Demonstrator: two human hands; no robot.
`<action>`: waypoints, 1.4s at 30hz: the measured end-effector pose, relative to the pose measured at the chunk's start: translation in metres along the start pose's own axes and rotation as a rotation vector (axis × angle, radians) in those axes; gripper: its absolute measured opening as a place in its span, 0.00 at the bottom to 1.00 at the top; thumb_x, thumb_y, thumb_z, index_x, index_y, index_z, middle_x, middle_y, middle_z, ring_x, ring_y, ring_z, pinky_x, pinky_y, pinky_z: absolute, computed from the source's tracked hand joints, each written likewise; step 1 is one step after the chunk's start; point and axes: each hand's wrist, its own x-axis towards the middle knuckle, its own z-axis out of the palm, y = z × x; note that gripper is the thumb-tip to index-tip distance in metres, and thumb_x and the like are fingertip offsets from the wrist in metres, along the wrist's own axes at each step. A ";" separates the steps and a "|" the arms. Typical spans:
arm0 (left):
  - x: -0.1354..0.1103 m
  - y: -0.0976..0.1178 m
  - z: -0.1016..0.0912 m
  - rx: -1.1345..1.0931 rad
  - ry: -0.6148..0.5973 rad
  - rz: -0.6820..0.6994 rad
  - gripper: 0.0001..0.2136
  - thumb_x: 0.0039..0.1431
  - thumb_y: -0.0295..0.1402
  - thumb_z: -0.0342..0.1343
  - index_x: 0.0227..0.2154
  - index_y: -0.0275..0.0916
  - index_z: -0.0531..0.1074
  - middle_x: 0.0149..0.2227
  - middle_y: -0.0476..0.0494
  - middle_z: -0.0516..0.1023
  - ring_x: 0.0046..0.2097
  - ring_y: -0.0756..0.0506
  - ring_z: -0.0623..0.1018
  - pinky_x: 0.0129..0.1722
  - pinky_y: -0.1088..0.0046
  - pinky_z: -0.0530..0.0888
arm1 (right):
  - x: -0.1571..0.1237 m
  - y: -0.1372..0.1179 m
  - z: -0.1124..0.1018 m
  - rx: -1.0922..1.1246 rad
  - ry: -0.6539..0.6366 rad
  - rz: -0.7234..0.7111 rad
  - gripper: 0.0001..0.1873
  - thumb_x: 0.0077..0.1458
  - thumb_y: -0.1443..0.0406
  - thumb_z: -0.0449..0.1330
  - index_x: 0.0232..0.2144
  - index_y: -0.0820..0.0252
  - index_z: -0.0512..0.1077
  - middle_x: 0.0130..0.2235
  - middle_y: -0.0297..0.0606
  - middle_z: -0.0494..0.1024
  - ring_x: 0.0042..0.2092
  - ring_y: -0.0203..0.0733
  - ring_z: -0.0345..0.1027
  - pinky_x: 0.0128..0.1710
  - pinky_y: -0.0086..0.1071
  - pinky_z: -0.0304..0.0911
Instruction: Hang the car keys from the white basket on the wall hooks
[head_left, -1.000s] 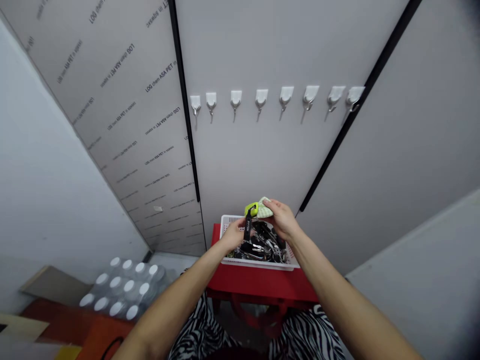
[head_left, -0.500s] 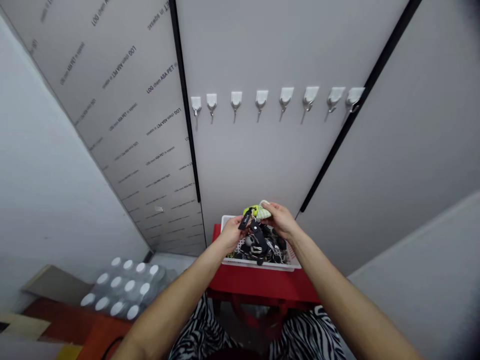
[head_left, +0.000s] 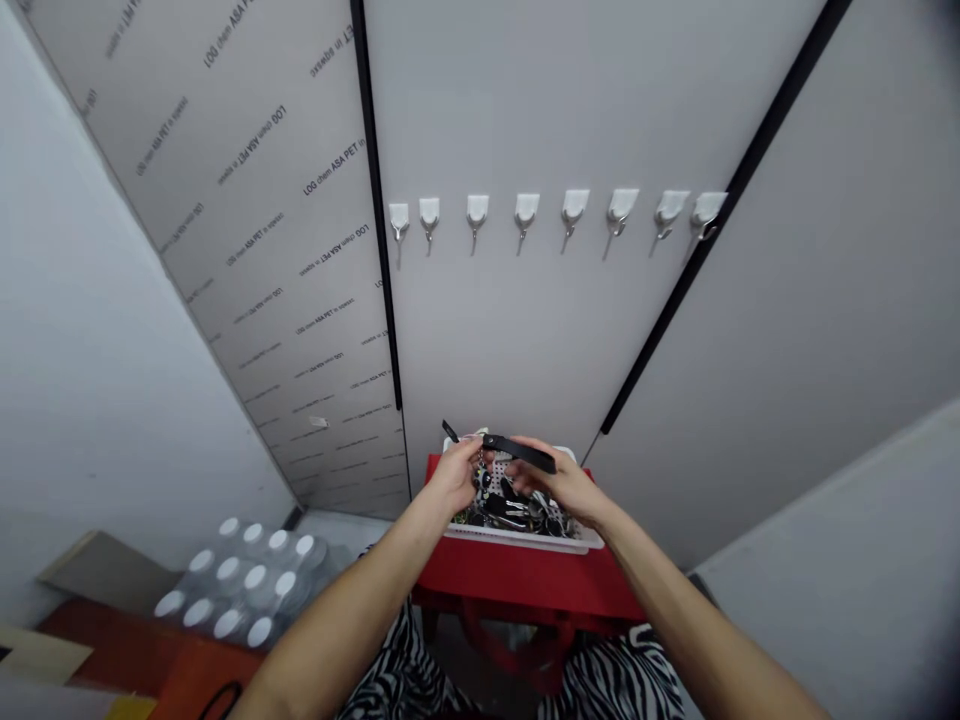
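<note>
Over a white basket [head_left: 517, 540] my left hand [head_left: 454, 477] is closed on a keychain. The keychain's black strap [head_left: 517, 450] stretches from my left fingertips across to my right hand [head_left: 566, 488]. A slim black tag [head_left: 448, 431] sticks up beyond my left fingers, and a short chain with small charms hangs beneath them. The right fingers are curled at the far end of the strap, slightly blurred. Inside the basket lies a tangle of black and silver keychains [head_left: 517, 510]. My hands hide part of the basket's sides.
The basket stands on a red surface [head_left: 525, 575] in front of my knees. A row of white hooks [head_left: 527, 205] is fixed to the pale panel ahead. Capped bottles [head_left: 240, 580] stand in a pack on the floor at left.
The yellow-green piece and pale padded piece that were between my hands no longer show there. My right hand has come lower and now is at the black strap, which is drawn out sideways.
</note>
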 end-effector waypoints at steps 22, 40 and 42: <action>-0.009 0.000 0.003 0.184 -0.105 -0.096 0.09 0.45 0.34 0.46 0.20 0.33 0.65 0.19 0.46 0.69 0.22 0.52 0.68 0.24 0.78 0.62 | 0.022 -0.035 0.021 0.105 0.284 -0.256 0.08 0.33 0.65 0.58 0.21 0.62 0.65 0.18 0.27 0.67 0.20 0.27 0.59 0.24 0.24 0.57; -0.005 0.070 0.036 0.826 -0.088 0.638 0.04 0.36 0.28 0.51 0.20 0.34 0.66 0.20 0.50 0.68 0.23 0.54 0.65 0.26 0.79 0.61 | 0.051 -0.091 0.032 -0.154 0.299 -0.361 0.09 0.30 0.64 0.58 0.17 0.64 0.64 0.13 0.25 0.61 0.14 0.25 0.51 0.14 0.22 0.49; -0.006 0.076 0.040 0.759 -0.022 0.625 0.02 0.36 0.27 0.51 0.18 0.34 0.64 0.16 0.52 0.65 0.20 0.55 0.63 0.22 0.80 0.60 | 0.057 -0.095 0.033 -0.143 0.321 -0.381 0.09 0.30 0.63 0.58 0.18 0.64 0.64 0.13 0.25 0.61 0.13 0.24 0.50 0.12 0.22 0.47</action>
